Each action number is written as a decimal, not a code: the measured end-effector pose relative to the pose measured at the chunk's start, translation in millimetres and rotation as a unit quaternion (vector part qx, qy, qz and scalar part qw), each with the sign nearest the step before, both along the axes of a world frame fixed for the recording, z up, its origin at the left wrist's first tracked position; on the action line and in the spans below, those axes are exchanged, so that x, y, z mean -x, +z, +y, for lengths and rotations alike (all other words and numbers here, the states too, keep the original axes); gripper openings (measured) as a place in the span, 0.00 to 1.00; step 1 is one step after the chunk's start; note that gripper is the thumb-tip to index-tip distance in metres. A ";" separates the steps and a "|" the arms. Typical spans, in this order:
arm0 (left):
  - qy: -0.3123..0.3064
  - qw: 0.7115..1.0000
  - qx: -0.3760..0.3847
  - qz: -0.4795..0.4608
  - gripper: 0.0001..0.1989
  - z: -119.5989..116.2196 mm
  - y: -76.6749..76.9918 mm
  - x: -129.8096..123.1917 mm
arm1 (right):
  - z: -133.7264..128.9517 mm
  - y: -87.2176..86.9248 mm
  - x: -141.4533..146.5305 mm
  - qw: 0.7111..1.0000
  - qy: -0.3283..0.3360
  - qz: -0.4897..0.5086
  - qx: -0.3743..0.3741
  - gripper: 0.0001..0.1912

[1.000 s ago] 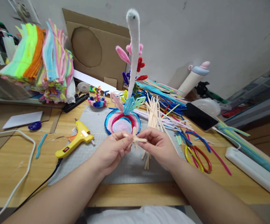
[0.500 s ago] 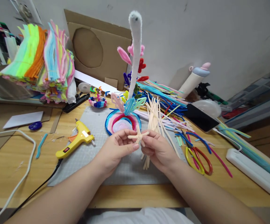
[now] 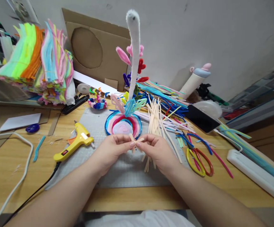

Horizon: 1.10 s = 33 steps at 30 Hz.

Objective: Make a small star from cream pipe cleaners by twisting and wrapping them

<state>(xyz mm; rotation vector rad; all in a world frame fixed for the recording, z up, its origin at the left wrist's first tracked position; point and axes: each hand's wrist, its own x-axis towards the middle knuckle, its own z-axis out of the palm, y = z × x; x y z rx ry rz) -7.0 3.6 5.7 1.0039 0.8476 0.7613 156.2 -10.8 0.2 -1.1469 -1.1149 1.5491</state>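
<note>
Between my fingertips is a small cream pipe-cleaner piece [image 3: 135,142] with several short arms spreading from its middle. My left hand [image 3: 114,149] pinches it from the left, thumb against fingers. From the other side my right hand [image 3: 157,149] pinches it too, so the thumbs nearly meet. Just behind the hands lies a round coiled pipe-cleaner base [image 3: 122,126] in pink, white and blue. A tall white fuzzy stem [image 3: 135,56] rises behind it, with looped pastel petals [image 3: 130,107] low down. Loose cream pipe cleaners [image 3: 154,116] lie beyond and under my right hand.
A yellow glue gun [image 3: 74,142] lies left on the grey cutting mat [image 3: 80,173]. To the right are scissors [image 3: 199,162], a phone [image 3: 202,118] and a white power strip [image 3: 255,175]. Pipe-cleaner bundles [image 3: 30,53] stand back left, beside cut cardboard [image 3: 113,41].
Both hands have drawn closer together around the cream piece, and its arms are now more covered by the fingers. The whole view has shifted slightly.
</note>
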 end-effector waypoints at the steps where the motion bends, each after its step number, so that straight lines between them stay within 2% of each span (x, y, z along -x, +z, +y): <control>1: 0.001 1.000 -0.020 0.021 0.06 0.2 0.2 0.0 | -0.6 0.5 0.6 1.000 -0.006 -0.018 -0.018 0.12; 5: 0.008 0.998 -0.046 0.046 0.06 1.3 -0.4 0.5 | -1.2 3.9 1.3 0.998 0.000 -0.045 -0.036 0.12; 9: 0.037 0.998 -0.051 0.026 0.08 1.6 -0.3 0.9 | 1.1 7.3 -2.4 0.996 0.015 -0.061 -0.059 0.08; 13: 0.058 0.998 -0.039 -0.004 0.07 1.2 -0.5 -0.1 | -0.5 11.5 -8.9 0.974 0.033 -0.185 -0.128 0.04; 15: 0.065 0.997 -0.049 0.000 0.08 0.7 -1.2 -0.7 | -4.0 14.8 -12.5 0.937 0.044 -0.280 -0.203 0.04; 16: 0.068 0.996 -0.053 0.007 0.08 0.4 -1.5 -0.9 | -6.1 16.6 -14.2 0.908 0.053 -0.329 -0.254 0.05; 19: 0.074 0.994 -0.064 0.041 0.09 -0.7 -1.4 -1.5 | -11.9 21.7 -19.1 0.797 0.080 -0.446 -0.399 0.07; 21: 0.072 0.990 -0.083 0.082 0.08 -1.6 0.5 -2.1 | -14.0 24.3 -22.1 0.739 0.090 -0.489 -0.456 0.07; 23: 0.062 0.980 -0.121 0.146 0.06 -2.8 3.8 -2.9 | -13.9 26.6 -24.8 0.707 0.094 -0.508 -0.482 0.08; 24: 0.049 0.972 -0.141 0.180 0.05 -3.5 5.7 -3.2 | -13.0 27.7 -26.2 0.705 0.095 -0.507 -0.486 0.08; 26: 0.010 0.959 -0.172 0.227 0.05 -5.0 8.8 -3.4 | -9.6 29.4 -28.8 0.734 0.107 -0.477 -0.471 0.07; 28: -0.048 0.961 -0.171 0.213 0.05 -6.2 10.0 -2.3 | -4.8 29.7 -30.8 0.803 0.132 -0.406 -0.416 0.06; 31: -0.127 0.979 -0.119 0.103 0.05 -6.7 8.0 0.8 | 2.0 26.0 -31.4 0.916 0.152 -0.256 -0.270 0.02; 33: -0.149 0.986 -0.066 0.021 0.05 -6.1 5.9 2.6 | 4.4 22.1 -29.2 0.954 0.149 -0.175 -0.191 0.05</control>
